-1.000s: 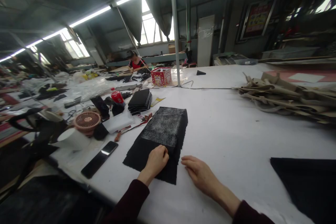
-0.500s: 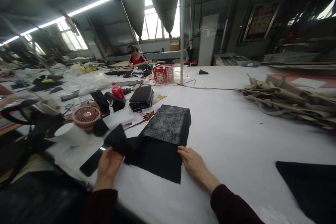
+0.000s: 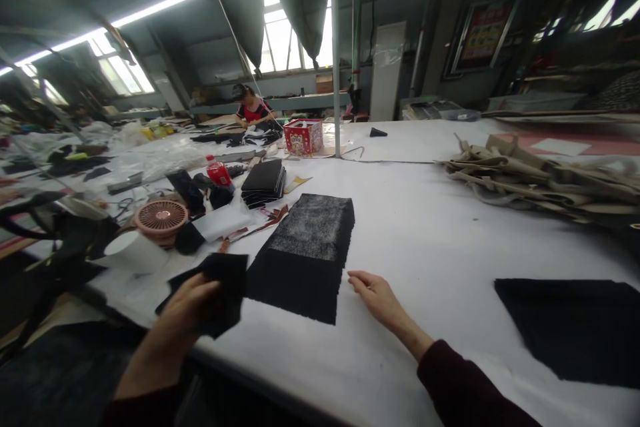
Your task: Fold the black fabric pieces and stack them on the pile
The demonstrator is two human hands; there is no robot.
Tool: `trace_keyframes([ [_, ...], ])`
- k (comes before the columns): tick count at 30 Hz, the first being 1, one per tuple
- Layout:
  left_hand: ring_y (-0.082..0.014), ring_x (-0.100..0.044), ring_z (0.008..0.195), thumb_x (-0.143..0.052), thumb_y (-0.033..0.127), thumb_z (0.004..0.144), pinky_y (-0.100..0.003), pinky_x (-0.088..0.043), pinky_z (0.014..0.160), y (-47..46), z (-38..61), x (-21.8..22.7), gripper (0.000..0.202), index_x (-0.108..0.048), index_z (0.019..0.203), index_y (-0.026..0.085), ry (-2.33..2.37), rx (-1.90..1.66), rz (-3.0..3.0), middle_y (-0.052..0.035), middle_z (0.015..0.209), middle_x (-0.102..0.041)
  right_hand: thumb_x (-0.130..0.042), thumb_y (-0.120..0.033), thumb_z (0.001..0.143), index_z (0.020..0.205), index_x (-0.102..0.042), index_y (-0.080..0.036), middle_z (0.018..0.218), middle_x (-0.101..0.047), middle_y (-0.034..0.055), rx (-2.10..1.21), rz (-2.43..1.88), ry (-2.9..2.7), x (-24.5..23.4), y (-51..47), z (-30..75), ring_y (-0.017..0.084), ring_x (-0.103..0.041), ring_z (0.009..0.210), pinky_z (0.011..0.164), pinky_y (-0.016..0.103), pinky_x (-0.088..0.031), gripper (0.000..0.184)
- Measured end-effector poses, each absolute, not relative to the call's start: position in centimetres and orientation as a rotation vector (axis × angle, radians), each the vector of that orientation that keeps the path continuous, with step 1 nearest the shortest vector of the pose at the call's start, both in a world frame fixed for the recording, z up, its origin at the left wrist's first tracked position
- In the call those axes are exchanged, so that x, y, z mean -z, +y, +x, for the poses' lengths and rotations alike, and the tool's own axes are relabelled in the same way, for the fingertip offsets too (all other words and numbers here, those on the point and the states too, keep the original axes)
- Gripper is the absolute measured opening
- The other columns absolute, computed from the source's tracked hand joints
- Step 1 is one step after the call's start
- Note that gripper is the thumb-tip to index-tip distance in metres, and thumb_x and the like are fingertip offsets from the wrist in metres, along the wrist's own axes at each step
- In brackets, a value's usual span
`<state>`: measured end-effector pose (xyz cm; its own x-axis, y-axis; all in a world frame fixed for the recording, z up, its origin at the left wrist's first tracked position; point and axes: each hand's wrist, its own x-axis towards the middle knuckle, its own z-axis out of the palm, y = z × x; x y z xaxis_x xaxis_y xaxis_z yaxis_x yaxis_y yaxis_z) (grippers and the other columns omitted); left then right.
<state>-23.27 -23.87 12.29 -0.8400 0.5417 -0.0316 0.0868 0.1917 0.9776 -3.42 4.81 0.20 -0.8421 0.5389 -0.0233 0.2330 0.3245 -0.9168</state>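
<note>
My left hand (image 3: pixel 193 300) is closed around a dark black fabric piece (image 3: pixel 227 293), raised over the table's near edge. Right of it, a stack of black fabric sheets (image 3: pixel 295 287) lies flat on the white table, its far part (image 3: pixel 310 227) speckled grey with a rough edge. My right hand (image 3: pixel 373 293) hovers just off the stack's right edge, fingers loosely stretched out with nothing visible in them. Part of a dark phone-like slab that lay by my left hand is now hidden behind the held fabric.
A pink fan (image 3: pixel 161 220), a white roll (image 3: pixel 133 253), a red bottle (image 3: pixel 219 172) and a stack of black pieces (image 3: pixel 263 181) crowd the left. More black fabric (image 3: pixel 570 327) lies right, tan scraps (image 3: pixel 540 177) behind it. A metal pole (image 3: pixel 335 67) rises at the table; a person (image 3: pixel 253 110) sits beyond.
My left hand has drawn its black fabric piece left and toward me, off the stack. My right hand has let go of the stack's edge. The view has turned slightly right.
</note>
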Motion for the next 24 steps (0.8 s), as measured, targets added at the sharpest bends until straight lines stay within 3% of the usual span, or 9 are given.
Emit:
trace_keyframes([
  [4, -0.0148, -0.057, 0.077, -0.058, 0.034, 0.087, -0.024, -0.046, 0.071, -14.1, -13.9, -10.2, 0.017, -0.059, 0.085, 0.017, 1.608, -1.234, 1.145, -0.0009, 0.083, -0.062, -0.036, -0.051, 0.098, 0.107, -0.063, -0.011, 0.095, -0.07, 0.0147, -1.953, -0.862, -2.093, -0.9, 5.9, 1.7, 0.019, -0.068, 0.076, 0.067, 0.033, -0.056, 0.049],
  [8, -0.0149, -0.057, 0.084, -0.047, 0.015, 0.088, -0.025, -0.045, 0.076, -7.8, -4.8, -6.3, 0.009, -0.053, 0.083, 0.018, 1.53, -1.031, 1.61, -0.002, 0.089, -0.061, -0.051, -0.053, 0.093, 0.103, -0.062, -0.01, 0.09, -0.07, 0.0141, -2.342, -1.145, -1.585, -1.4, 7.4, 7.0, 0.014, -0.065, 0.068, 0.062, 0.025, -0.052, 0.046],
  [14, -0.0208, -0.059, 0.093, -0.048, 0.01, 0.089, -0.036, -0.048, 0.087, -8.4, -0.8, -2.1, 0.013, -0.056, 0.094, 0.019, 1.722, -0.62, 2.206, -0.0055, 0.099, -0.063, -0.061, -0.047, 0.087, 0.09, -0.066, -0.012, 0.092, -0.071, 0.0112, -2.213, -1.243, -1.932, -2.2, 8.1, 11.1, 0.01, -0.062, 0.066, 0.056, 0.019, -0.043, 0.036],
  [18, -0.0212, -0.057, 0.111, -0.053, 0.012, 0.09, -0.037, -0.046, 0.099, -11.5, -2.4, -1.5, 0.028, -0.056, 0.116, 0.022, 1.822, -0.588, 2.241, -0.0051, 0.118, -0.062, -0.063, -0.035, 0.083, 0.085, -0.07, -0.013, 0.08, -0.071, 0.0052, -2.038, -1.095, -2.148, -1.9, 7.4, 11.2, 0.011, -0.059, 0.065, 0.06, 0.021, -0.041, 0.023],
  [21, -0.021, -0.05, 0.125, -0.054, 0.015, 0.091, -0.038, -0.041, 0.109, -12.0, -3.5, -1.4, 0.042, -0.049, 0.131, 0.025, 1.771, -0.58, 2.288, -0.0038, 0.133, -0.057, -0.06, -0.031, 0.081, 0.088, -0.072, -0.014, 0.075, -0.07, 0.003, -1.73, -1.017, -2.407, -1.6, 6.8, 10.6, 0.013, -0.059, 0.066, 0.061, 0.023, -0.041, 0.022],
  [24, -0.0191, -0.049, 0.128, -0.052, 0.018, 0.094, -0.035, -0.038, 0.111, -10.3, -4.4, -1.2, 0.041, -0.048, 0.134, 0.023, 1.552, -0.521, 2.417, -0.0042, 0.134, -0.057, -0.06, -0.028, 0.079, 0.096, -0.073, -0.014, 0.079, -0.071, 0.0033, -1.512, -1.034, -2.513, -1.6, 6.1, 10.0, 0.015, -0.062, 0.071, 0.065, 0.024, -0.042, 0.025],
])
